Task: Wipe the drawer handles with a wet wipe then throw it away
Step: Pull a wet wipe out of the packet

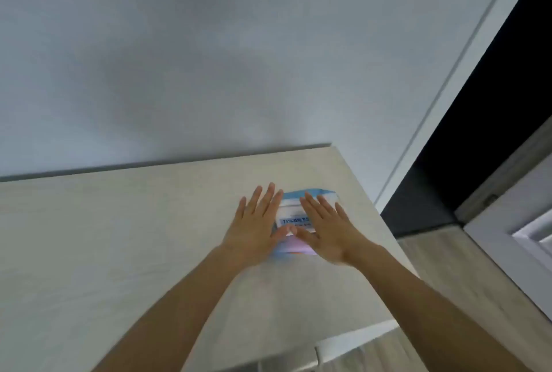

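both hands flat over a wet wipe pack (296, 214) on the cabinet top (119, 237)

the soft pack is blue and white with a blue-printed white label and a pinkish near end. it lies near the top's right edge, long axis running towards the wall (209, 58). left hand (258, 227) and right hand (327, 233) cover its sides, fingers straight and spread, thumbs nearly meeting.

light: soft, even | shadow: faint blotch on wall (179, 79) | focus: soft throughout | edges: wide-angle bending
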